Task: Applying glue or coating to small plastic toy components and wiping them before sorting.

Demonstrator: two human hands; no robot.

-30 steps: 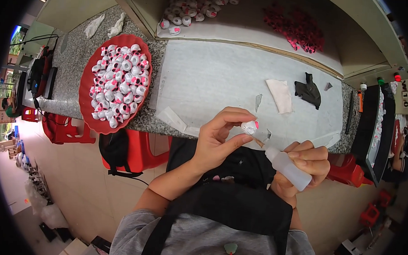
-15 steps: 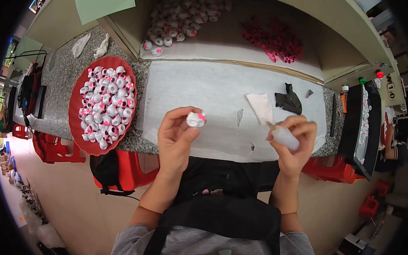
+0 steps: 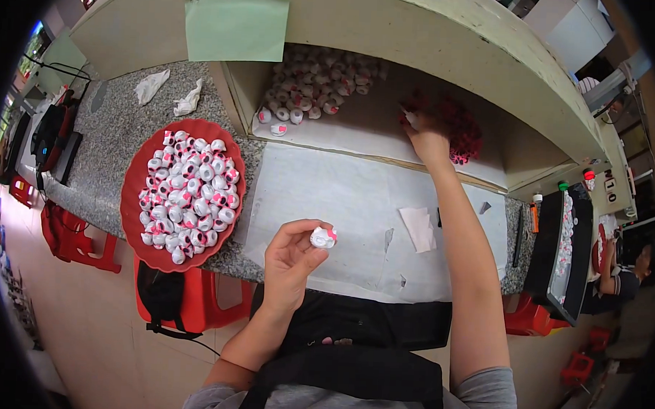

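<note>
My left hand (image 3: 288,268) pinches a small rounded white piece with pink patches (image 3: 324,238) between thumb and fingers, above the front of the white sheet. My right hand (image 3: 427,139) reaches into the shelf compartment, at the near left side of a heap of small dark pink pieces (image 3: 465,130). A bit of the small white bottle (image 3: 411,120) shows at its fingers; the rest of the bottle is hidden by the hand. Whether the fingertips also touch a pink piece is too dark to tell.
A red scalloped tray (image 3: 130,229) full of white-and-pink pieces stands on the left. More white pieces (image 3: 318,83) lie heaped in the shelf. On the white sheet (image 3: 328,182) lies a folded tissue (image 3: 418,230). A black tray (image 3: 541,250) stands at the right.
My right hand has moved from above the sheet forward into the shelf, to the pink pieces. My left hand still holds its white piece. The view has shifted.
</note>
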